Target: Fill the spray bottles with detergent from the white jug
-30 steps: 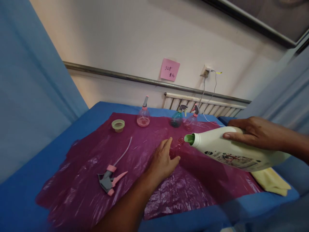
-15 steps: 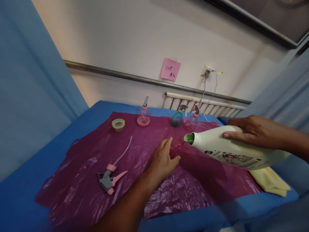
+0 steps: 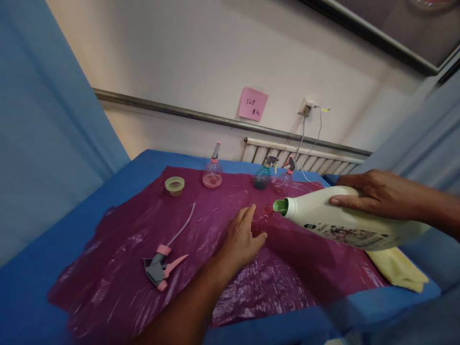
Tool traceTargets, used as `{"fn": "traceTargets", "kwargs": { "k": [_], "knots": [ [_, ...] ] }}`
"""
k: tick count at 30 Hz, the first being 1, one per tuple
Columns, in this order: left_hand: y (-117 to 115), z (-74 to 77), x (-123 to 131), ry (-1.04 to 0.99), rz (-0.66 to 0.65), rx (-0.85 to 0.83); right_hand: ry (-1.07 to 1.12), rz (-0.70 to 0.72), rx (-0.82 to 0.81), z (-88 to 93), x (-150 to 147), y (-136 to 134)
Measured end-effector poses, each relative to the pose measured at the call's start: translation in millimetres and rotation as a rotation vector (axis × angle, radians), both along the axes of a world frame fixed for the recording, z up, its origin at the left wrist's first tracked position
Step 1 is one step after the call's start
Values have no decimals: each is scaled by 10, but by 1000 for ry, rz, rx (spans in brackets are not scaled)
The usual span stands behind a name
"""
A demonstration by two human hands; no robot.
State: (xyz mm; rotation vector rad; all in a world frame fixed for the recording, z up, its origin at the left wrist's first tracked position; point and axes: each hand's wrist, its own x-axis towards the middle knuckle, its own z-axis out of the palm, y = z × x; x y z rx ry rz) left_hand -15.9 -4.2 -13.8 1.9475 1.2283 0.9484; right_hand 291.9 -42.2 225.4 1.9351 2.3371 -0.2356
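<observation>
My right hand (image 3: 370,191) grips a large cream detergent jug (image 3: 334,220) from above, tipped so its green spout (image 3: 280,206) points left. The spout sits right by the mouth of a clear bottle (image 3: 266,215), whose see-through body is hard to make out against the purple sheet. Around that bottle, thumb on one side and fingers on the other, my left hand (image 3: 242,237) steadies it. Whether liquid runs from the spout I cannot tell. A grey and pink spray head (image 3: 158,268) with its thin tube lies on the sheet to the left of my left forearm.
A purple plastic sheet (image 3: 118,268) covers much of the blue bed (image 3: 46,235). Toward the wall stand a pale green cap (image 3: 175,187) and spray bottles with pink liquid (image 3: 212,178), teal (image 3: 262,179) and clear (image 3: 283,182) bodies. A yellow cloth (image 3: 398,270) lies at right.
The view has shifted very slightly. Both hands, the jug and the clear bottle keep almost the same places relative to each other.
</observation>
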Motion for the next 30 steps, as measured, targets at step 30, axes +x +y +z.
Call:
{"fn": "traceTargets", "kwargs": {
  "k": [30],
  "knots": [
    [-6,1,-9,-8,-7,0,-17,-7,11,15,6,33]
  ]
}}
